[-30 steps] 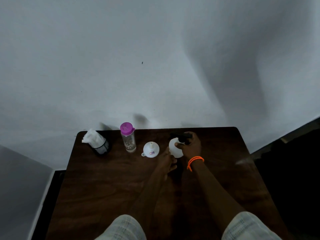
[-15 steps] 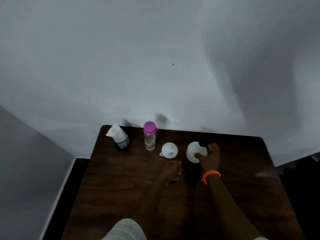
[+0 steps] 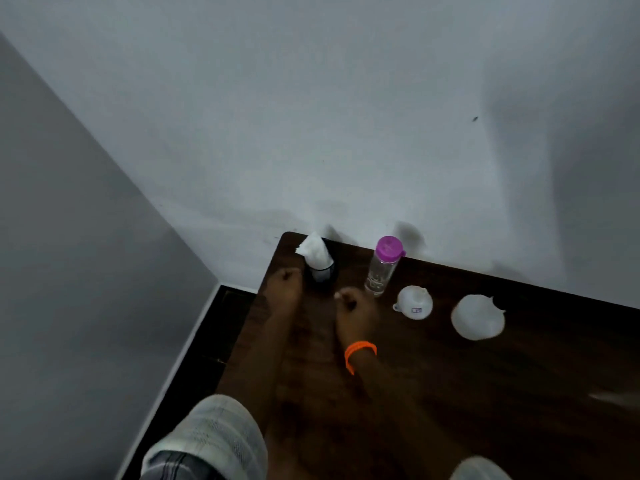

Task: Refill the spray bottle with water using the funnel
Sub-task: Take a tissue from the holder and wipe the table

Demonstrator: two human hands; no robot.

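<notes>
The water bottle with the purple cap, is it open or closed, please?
Closed: the purple cap sits on the upright water bottle.

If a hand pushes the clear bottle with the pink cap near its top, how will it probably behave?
The clear bottle is tall and narrow on a small base, so a push near its pink cap would probably tip it rather than slide it. It looks like thin, stiff plastic, likely light unless well filled; its water level cannot be judged here. On its side, the round body would probably roll.

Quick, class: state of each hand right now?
Left hand: fingers curled, holding nothing visible.
Right hand: fingers curled; a small pale bit shows at the fingertips, so whether it holds something cannot be told.
</notes>
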